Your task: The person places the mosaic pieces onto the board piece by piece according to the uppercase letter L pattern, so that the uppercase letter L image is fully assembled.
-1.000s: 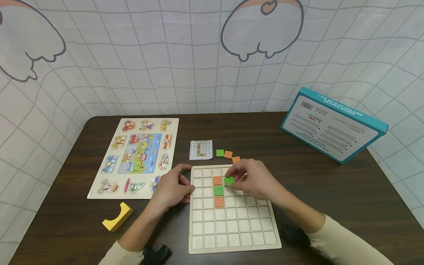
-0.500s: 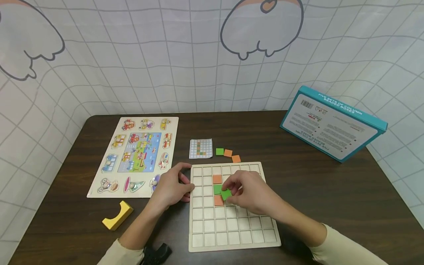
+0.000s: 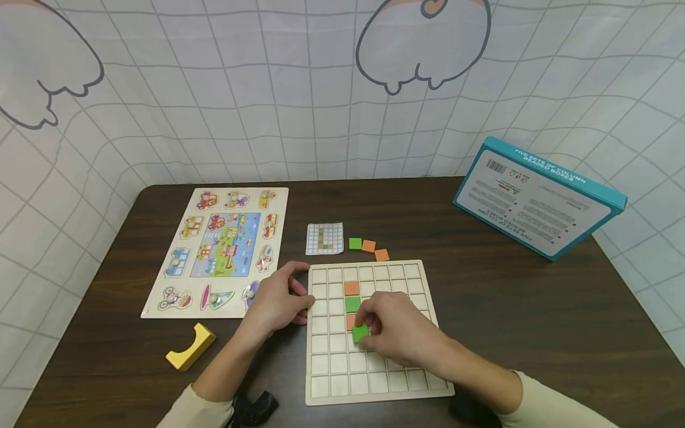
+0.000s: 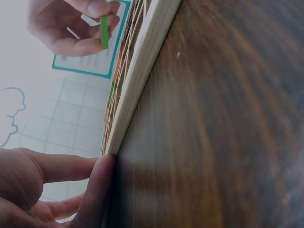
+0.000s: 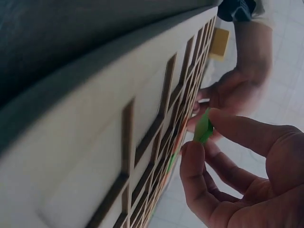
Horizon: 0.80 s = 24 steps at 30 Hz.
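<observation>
A pale wooden grid board (image 3: 407,279) lies on the dark table. In its third column sit an orange tile (image 3: 351,288), a green tile (image 3: 352,304) and below them another orange tile, partly hidden. My right hand (image 3: 396,336) pinches a green tile (image 3: 361,333) between thumb and fingertips just above the board, below that orange tile; the same tile shows edge-on in the wrist views (image 4: 104,32) (image 5: 204,127). My left hand (image 3: 275,306) rests on the board's left edge (image 4: 137,76), fingers pressed against it.
Loose green (image 3: 355,243) and orange tiles (image 3: 368,245) (image 3: 382,255) lie above the board beside a small pattern card (image 3: 324,239). A vehicle peg puzzle (image 3: 219,249) lies left, a yellow arch block (image 3: 190,346) at front left, a teal box (image 3: 537,196) back right.
My right hand has carried the green tile down the board toward me, from beside the top orange tile to below the lower orange one. The left hand stayed put.
</observation>
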Each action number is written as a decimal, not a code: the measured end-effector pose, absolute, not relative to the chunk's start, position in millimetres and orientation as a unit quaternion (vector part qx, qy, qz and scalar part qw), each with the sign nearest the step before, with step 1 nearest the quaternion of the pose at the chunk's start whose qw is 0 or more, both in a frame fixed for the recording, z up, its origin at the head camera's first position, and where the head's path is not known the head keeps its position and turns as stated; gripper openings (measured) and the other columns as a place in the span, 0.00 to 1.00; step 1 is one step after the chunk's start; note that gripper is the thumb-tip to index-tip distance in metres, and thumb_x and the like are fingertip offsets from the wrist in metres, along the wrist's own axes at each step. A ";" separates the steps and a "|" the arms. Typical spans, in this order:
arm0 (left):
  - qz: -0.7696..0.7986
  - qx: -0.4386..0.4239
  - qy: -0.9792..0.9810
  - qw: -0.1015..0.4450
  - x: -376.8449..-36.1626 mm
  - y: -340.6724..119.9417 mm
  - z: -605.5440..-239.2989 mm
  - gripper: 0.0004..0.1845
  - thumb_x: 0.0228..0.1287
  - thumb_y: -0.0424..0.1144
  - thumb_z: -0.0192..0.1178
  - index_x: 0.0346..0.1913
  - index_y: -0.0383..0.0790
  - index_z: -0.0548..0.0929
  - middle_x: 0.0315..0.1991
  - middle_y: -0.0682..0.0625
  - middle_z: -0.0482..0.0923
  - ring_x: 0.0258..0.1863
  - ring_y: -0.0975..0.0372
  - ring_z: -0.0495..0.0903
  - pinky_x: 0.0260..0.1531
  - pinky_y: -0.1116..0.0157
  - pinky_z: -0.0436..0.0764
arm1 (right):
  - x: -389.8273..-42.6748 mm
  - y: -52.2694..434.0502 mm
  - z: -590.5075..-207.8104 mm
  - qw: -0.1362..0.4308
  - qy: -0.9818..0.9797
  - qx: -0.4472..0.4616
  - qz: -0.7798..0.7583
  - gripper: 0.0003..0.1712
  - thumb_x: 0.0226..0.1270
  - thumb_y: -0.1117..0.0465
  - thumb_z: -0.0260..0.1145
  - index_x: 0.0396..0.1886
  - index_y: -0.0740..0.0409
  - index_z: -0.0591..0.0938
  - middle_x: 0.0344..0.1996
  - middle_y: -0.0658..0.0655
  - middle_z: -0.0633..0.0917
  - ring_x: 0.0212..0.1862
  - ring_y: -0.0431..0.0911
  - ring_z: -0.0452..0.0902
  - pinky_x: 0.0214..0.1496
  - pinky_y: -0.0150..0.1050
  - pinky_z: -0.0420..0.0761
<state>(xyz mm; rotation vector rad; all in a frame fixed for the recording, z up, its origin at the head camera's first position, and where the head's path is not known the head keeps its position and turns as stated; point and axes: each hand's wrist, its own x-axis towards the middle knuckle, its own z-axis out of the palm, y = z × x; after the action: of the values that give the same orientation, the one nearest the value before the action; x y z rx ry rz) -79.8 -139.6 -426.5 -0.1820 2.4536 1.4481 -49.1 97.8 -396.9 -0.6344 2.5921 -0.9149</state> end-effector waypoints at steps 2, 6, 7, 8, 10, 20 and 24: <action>0.503 -0.063 0.850 0.143 -79.9 -139.7 -426.6 0.33 0.60 0.25 0.69 0.70 0.40 0.75 0.35 0.42 0.79 0.17 0.60 0.84 0.19 0.61 0.89 | -48.5 96.7 -397.7 0.161 0.907 -0.227 -0.316 0.10 0.53 0.66 0.81 0.32 0.53 0.87 0.25 0.46 0.81 0.30 0.38 0.74 0.35 0.32 0.77; 0.502 -0.062 0.851 0.143 -80.0 -139.8 -426.3 0.33 0.61 0.25 0.69 0.70 0.40 0.75 0.35 0.42 0.79 0.17 0.60 0.84 0.19 0.61 0.89 | -47.8 95.8 -399.8 0.163 0.903 -0.244 -0.315 0.10 0.53 0.67 0.80 0.32 0.54 0.87 0.26 0.47 0.81 0.30 0.39 0.74 0.35 0.32 0.77; 0.502 -0.062 0.851 0.143 -80.0 -139.8 -426.2 0.33 0.61 0.25 0.69 0.70 0.40 0.75 0.35 0.42 0.79 0.17 0.60 0.84 0.19 0.61 0.89 | -47.7 95.4 -400.3 0.164 0.902 -0.248 -0.314 0.10 0.53 0.67 0.80 0.32 0.54 0.86 0.26 0.47 0.81 0.30 0.39 0.74 0.35 0.32 0.77; 0.502 -0.062 0.851 0.143 -80.0 -139.9 -426.2 0.33 0.61 0.25 0.69 0.70 0.40 0.75 0.35 0.42 0.79 0.17 0.60 0.84 0.19 0.61 0.89 | -47.6 94.9 -400.8 0.165 0.901 -0.250 -0.313 0.10 0.53 0.68 0.79 0.32 0.55 0.86 0.26 0.47 0.80 0.30 0.39 0.74 0.35 0.32 0.76; 0.502 -0.063 0.851 0.144 -80.0 -139.9 -426.1 0.33 0.61 0.25 0.69 0.70 0.40 0.75 0.35 0.42 0.79 0.17 0.60 0.84 0.19 0.61 0.89 | -47.4 93.8 -402.0 0.165 0.901 -0.254 -0.310 0.10 0.52 0.68 0.79 0.31 0.55 0.86 0.25 0.47 0.80 0.30 0.39 0.73 0.34 0.32 0.75; 0.502 -0.060 0.851 0.144 -79.8 -139.8 -426.0 0.33 0.61 0.25 0.69 0.70 0.40 0.75 0.35 0.42 0.79 0.17 0.60 0.84 0.19 0.61 0.89 | -44.4 87.1 -407.0 0.141 0.911 -0.268 -0.281 0.08 0.52 0.68 0.77 0.30 0.55 0.86 0.23 0.48 0.77 0.28 0.38 0.68 0.28 0.30 0.72; 0.501 -0.061 0.851 0.143 -79.8 -139.8 -426.3 0.33 0.61 0.25 0.69 0.69 0.40 0.75 0.34 0.42 0.79 0.17 0.60 0.84 0.19 0.61 0.89 | -43.1 85.3 -406.9 0.134 0.913 -0.273 -0.271 0.08 0.52 0.69 0.76 0.31 0.56 0.86 0.25 0.47 0.77 0.29 0.38 0.68 0.29 0.29 0.72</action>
<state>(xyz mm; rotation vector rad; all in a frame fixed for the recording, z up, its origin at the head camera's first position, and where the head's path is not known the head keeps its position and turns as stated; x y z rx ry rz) -79.8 -139.8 -426.3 -0.1762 2.4545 1.4463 -43.1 85.3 -406.9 -0.7928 2.6470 -0.7847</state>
